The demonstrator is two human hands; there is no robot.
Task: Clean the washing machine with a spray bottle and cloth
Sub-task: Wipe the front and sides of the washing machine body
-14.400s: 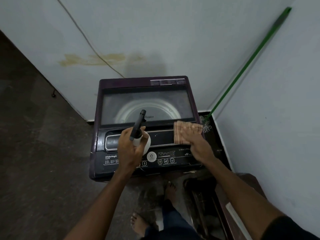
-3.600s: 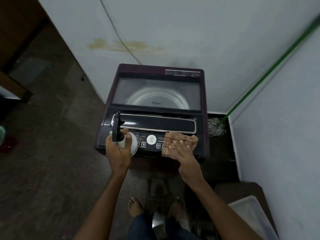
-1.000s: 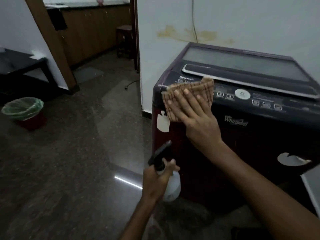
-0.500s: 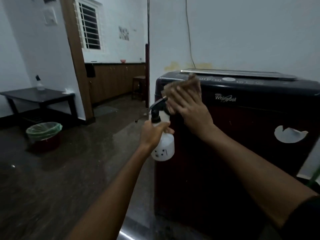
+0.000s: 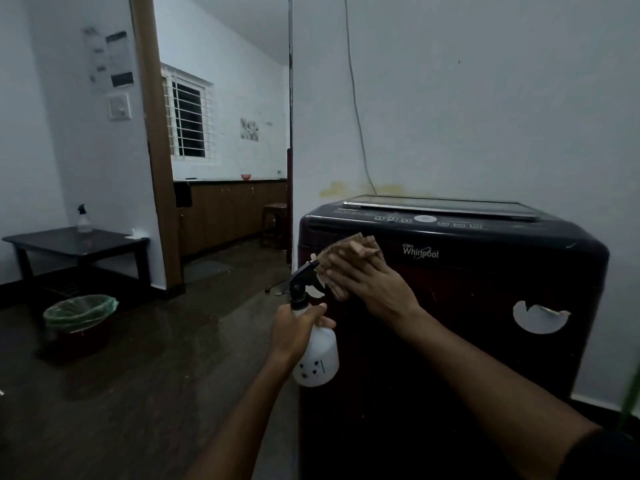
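My left hand (image 5: 296,332) grips the neck of the spray bottle (image 5: 313,351), which stands upright, its long axis vertical, nozzle tipped toward 1 o'clock at the machine's front. At 1 o'clock from it, just above, my right hand (image 5: 374,289) lies flat with straight fingers, pressing the checked cloth (image 5: 349,251) against the upper left front of the washing machine (image 5: 485,306). I judge the unwiped front panel runs off toward 3 o'clock, so the right hand, nearer, leads the next stroke.
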